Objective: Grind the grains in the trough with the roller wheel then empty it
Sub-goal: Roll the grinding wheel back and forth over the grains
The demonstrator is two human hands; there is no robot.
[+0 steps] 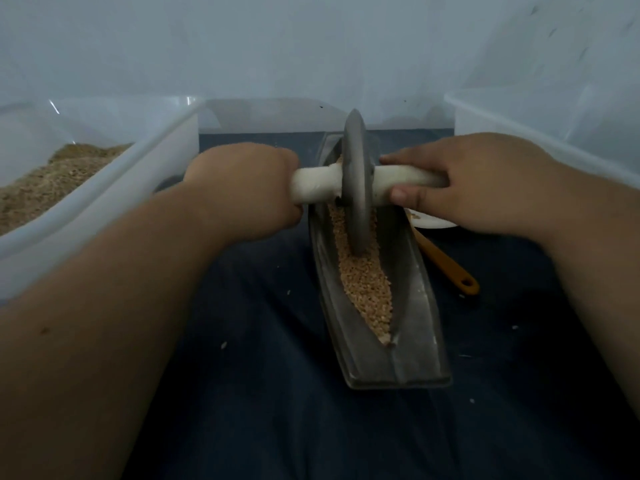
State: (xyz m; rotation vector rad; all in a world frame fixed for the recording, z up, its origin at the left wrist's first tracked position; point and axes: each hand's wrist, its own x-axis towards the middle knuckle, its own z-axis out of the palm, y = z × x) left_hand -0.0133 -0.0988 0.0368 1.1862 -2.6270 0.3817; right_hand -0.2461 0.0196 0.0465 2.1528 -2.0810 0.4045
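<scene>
Both forearms reach forward, level, one on each side of the trough [412,306]. The left hand [242,188] is a tight fist wrapped round the left end of the white axle [311,185]. The right hand [467,181] holds the right end more loosely, fingers laid long over the top and thumb pressing from beneath. The wheel [356,181] stands upright on the axle between the hands, its rim sunk in the grains [367,289] at the trough's far half. The trough lies lengthwise on a dark cloth [259,375]. Beside it on the right lie a spatula [446,265] and a plate [433,223]. A bin [104,202] on the left holds meal [52,181].
</scene>
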